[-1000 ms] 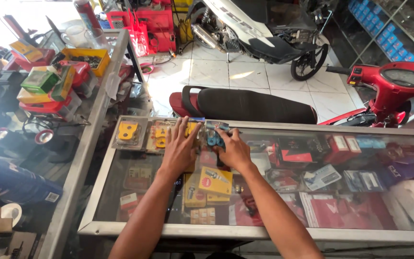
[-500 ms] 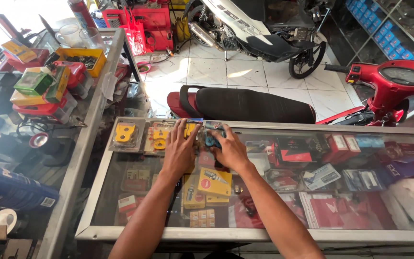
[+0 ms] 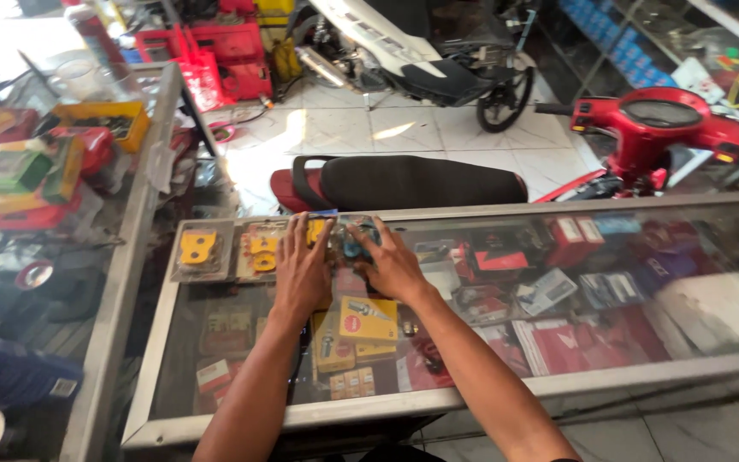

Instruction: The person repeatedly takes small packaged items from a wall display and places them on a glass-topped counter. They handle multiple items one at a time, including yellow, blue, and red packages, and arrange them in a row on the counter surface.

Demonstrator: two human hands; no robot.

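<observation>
1. Glass counter (image 3: 558,385): a metal-framed display case is seen across the near field, with boxed and packeted spare parts visible beneath the glass, among them a yellow box (image 3: 368,318) at 6 o'clock from the hands.
2. Left hand (image 3: 303,272): it is laid palm-down on the glass with the fingers spread and extended toward 12 o'clock; the fingertips rest on a clear packet holding yellow parts (image 3: 260,250). Nothing is clasped by it.
3. Right hand (image 3: 393,267): it is set just beside the left, at 3 o'clock from it, with the fingers curled over a small clear packet with a blue part (image 3: 354,239), which is pressed against the counter top near the far edge of the glass. Whether the packet is truly gripped or only covered cannot be told.
4. A second clear packet with a yellow part (image 3: 198,250) is laid on the glass at 9 o'clock from the left hand, apart from it.
5. A side counter (image 3: 126,248) is seen at 9 o'clock, piled with a green box (image 3: 12,167) and a yellow tray (image 3: 104,121).
6. Beyond the counter, at 12 o'clock, a black scooter seat (image 3: 421,181) is shown; a red scooter (image 3: 656,128) is placed at 2 o'clock.
7. Farthest, at 12 o'clock, a white-and-black motorcycle (image 3: 421,60) is parked on the tiled floor (image 3: 344,128), with red crates (image 3: 215,60) at 11 o'clock.
</observation>
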